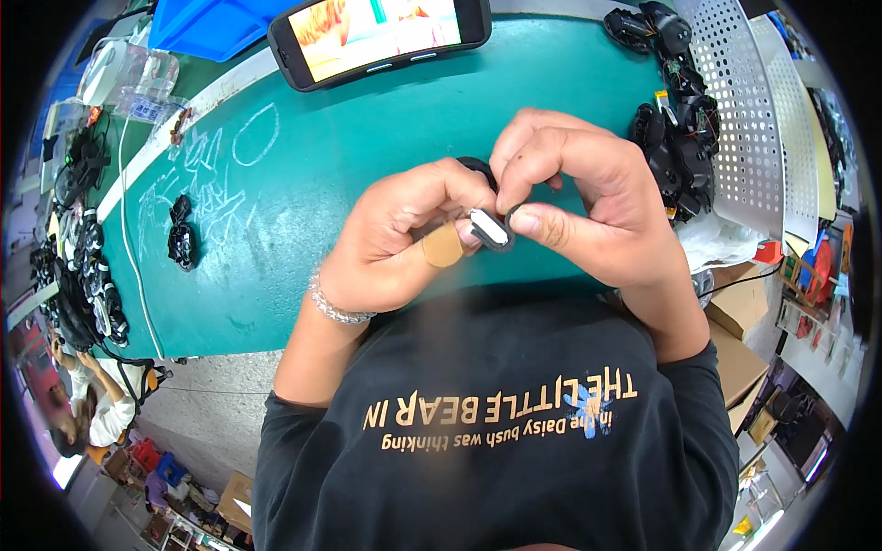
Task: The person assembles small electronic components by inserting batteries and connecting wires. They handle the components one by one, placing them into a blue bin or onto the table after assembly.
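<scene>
Piece in hand: you hold a small black-rimmed piece (491, 230) with a white oblong face, raised over the table (312, 174), around the middle of its length and toward its near edge.
Left grip (395, 230): your thumb and fingers pinch the piece from its left side; a tan round patch (444, 246) covers part of the thumb.
Right grip (597, 197): your thumb and index finger are pressed together on the black rim at the piece's right end.
Black strip: a dark curved strip (476, 169) shows just beyond your left fingers; you cannot tell from here whether it joins the piece.
Wrist: you wear a silvery bracelet (335, 305) on the left one.
Far edge: a phone (377, 39) with a lit screen lies along it, and a blue bin (216, 28) sits near the far left corner.
Left edge: a pale cable (129, 230) runs beside it, with black cable bundles (99, 266) to the outside.
Left part of the table: one dark bundle (182, 234) lies beside white scrawled marks (207, 179).
Right edge: black rounded parts (675, 165) are heaped against a perforated metal tray (735, 101).
Beyond the near left corner: you have a co-worker (110, 413) in a pale top.
</scene>
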The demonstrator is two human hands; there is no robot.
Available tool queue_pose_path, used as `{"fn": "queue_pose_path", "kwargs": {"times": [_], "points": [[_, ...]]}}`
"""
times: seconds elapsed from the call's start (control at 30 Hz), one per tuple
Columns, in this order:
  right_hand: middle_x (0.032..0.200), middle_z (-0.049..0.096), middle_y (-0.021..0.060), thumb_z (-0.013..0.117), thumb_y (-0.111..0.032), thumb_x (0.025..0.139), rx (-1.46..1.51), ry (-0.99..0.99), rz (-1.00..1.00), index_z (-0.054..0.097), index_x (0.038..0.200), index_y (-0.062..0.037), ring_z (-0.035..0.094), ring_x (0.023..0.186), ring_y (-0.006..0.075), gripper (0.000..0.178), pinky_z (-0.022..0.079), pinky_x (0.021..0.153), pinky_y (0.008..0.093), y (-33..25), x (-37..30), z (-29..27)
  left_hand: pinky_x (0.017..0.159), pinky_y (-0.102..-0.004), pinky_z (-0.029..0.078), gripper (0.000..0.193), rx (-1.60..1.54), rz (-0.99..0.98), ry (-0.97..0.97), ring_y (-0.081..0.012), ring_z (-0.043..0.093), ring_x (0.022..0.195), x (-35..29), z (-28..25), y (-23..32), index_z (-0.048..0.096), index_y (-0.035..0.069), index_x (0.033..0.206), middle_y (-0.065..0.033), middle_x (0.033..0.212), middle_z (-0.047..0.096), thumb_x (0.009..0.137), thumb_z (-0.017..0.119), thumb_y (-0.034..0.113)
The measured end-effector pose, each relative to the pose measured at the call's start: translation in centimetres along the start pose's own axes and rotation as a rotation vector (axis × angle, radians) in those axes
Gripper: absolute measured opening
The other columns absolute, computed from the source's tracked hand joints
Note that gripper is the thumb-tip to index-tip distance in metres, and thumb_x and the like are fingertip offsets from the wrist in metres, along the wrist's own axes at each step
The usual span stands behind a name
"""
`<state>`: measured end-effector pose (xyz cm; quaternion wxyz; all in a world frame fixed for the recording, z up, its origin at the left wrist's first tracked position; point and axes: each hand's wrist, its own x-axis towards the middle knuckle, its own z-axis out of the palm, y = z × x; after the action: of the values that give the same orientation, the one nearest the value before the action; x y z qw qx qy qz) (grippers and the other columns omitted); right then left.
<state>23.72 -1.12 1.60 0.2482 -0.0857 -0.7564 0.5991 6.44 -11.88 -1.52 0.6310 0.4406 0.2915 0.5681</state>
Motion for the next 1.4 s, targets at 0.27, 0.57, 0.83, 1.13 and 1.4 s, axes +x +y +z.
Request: {"fn": "queue_pose_path", "kwargs": {"times": [0.27,0.57,0.83,1.13,1.4], "points": [[0.08,0.054,0.0076,0.068,-0.014,0.08,-0.023,0.095,-0.02,0.052,0.083,0.0,0.05,0.071,0.0169,0.022,0.039,0.061,0.0274,0.0,-0.4,1.0,0.075,-0.0223,0.044,0.009,0.03,-0.028,-0.047,-0.0079,0.054,0.083,0.1,-0.3,0.5,0.054,-0.002,0.096,-0.0034,0.087,0.057,0.087,0.052,-0.002],[0.081,0.057,0.0107,0.07,-0.015,0.073,-0.553,0.08,-0.094,0.055,0.09,-0.002,0.058,0.071,0.03,0.025,0.045,0.059,0.0365,-0.6,-0.5,1.3,0.057,-0.0246,0.041,0.007,0.466,0.092,0.093,-0.0086,0.049,0.064,0.4,-0.3,-0.6,0.052,0.0,0.087,-0.0039,0.074,0.055,0.081,0.055,-0.003],[0.081,0.059,0.0083,0.068,-0.013,0.074,-0.807,0.075,-0.176,0.057,0.091,-0.0056,0.059,0.073,0.0289,0.022,0.047,0.06,0.0369,-0.5,-0.2,1.4,0.048,-0.0238,0.039,0.025,0.684,0.228,0.24,-0.0099,0.047,0.058,0.5,0.4,-1.2,0.045,0.003,0.093,-0.0035,0.073,0.05,0.074,0.058,-0.006],[0.07,0.053,0.0086,0.061,-0.009,0.084,-0.395,0.1,0.225,0.053,0.085,-0.0009,0.047,0.064,0.0136,0.011,0.04,0.059,0.0271,-1.3,0.8,-1.4,0.081,-0.0281,0.04,0.036,0.803,0.202,0.284,-0.0159,0.05,0.1,2.1,-1.9,-1.0,0.05,0.003,0.116,-0.0069,0.111,0.054,0.082,0.06,0.008],[0.071,0.05,0.0065,0.061,-0.005,0.084,-0.301,-0.016,0.248,0.053,0.085,-0.0005,0.047,0.068,0.0117,0.009,0.041,0.062,0.0264,-1.1,2.0,-2.7,0.087,-0.0271,0.042,0.037,0.91,-0.22,-0.177,-0.0114,0.051,0.098,5.6,-2.0,-1.0,0.051,0.001,0.121,-0.0053,0.108,0.058,0.085,0.059,0.008]]}}
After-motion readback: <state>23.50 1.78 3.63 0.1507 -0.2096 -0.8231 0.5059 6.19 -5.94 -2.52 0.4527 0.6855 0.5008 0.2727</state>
